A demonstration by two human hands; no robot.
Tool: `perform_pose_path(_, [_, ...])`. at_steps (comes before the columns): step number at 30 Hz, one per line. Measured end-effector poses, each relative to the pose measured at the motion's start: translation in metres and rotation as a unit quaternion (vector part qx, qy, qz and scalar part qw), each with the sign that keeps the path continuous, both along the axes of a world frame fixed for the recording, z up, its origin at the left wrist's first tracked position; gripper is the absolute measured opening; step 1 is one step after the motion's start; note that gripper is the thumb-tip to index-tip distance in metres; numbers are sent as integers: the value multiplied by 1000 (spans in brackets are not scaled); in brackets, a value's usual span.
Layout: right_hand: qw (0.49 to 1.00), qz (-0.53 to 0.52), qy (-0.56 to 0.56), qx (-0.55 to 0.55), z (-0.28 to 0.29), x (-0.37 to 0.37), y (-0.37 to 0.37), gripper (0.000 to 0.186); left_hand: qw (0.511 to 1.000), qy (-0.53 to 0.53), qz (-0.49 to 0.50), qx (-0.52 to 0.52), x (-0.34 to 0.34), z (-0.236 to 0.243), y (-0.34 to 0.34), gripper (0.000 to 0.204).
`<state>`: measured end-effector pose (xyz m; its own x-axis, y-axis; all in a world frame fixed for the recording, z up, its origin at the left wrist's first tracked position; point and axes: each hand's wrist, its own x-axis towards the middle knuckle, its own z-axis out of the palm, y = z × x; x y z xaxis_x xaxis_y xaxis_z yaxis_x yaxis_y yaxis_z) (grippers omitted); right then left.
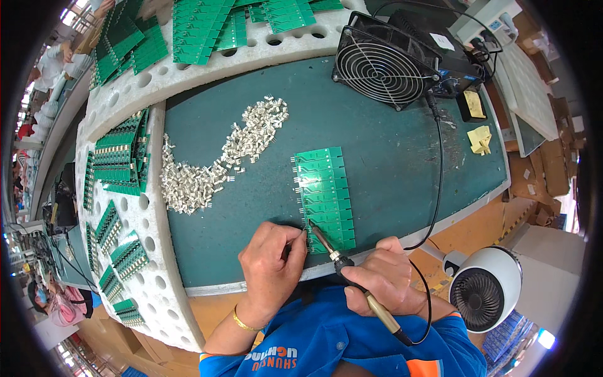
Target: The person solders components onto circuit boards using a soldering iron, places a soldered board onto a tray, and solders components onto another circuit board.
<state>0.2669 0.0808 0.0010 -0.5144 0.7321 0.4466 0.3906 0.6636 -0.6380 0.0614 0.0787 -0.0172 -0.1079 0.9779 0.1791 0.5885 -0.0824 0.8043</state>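
Note:
A green circuit board panel [326, 195] lies on the dark green bench mat, with small connector pins sticking out along its left edge. My right hand [384, 276] is closed round the handle of a soldering iron [369, 295], whose tip rests at the panel's lower left edge. Close to that tip, my left hand [271, 261] is closed in a pinch at the panel's lower left corner. Whatever it pinches is too thin and hidden to name. Up and left of the panel, small white connectors [195, 186] lie in a long loose heap.
White foam trays with round holes [157, 276] hold more green boards [125, 151] at the left and top. A black fan [383, 69] stands at the back right, beside a yellow sponge [479, 139]. The iron's black cable [440, 169] crosses the bench. A white fan [483, 289] stands lower right.

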Motion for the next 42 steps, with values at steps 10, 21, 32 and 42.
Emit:
perform_pose_path(10, [1000, -2, 10, -2, -3, 1, 1, 22, 1000, -3, -3, -7, 0, 3, 1, 10])
perform_pose_path(21, [999, -10, 42, 2, -5, -1, 6, 28, 1000, -22, 13, -9, 0, 1, 1, 11])
perform_pose_path(32, [999, -7, 33, -3, -3, 0, 5, 30, 1000, -25, 12, -12, -2, 1, 1, 10])
perform_pose_path(42, [1000, -13, 25, 4, -2, 4, 4, 29, 999, -34, 21, -18, -3, 5, 0, 10])
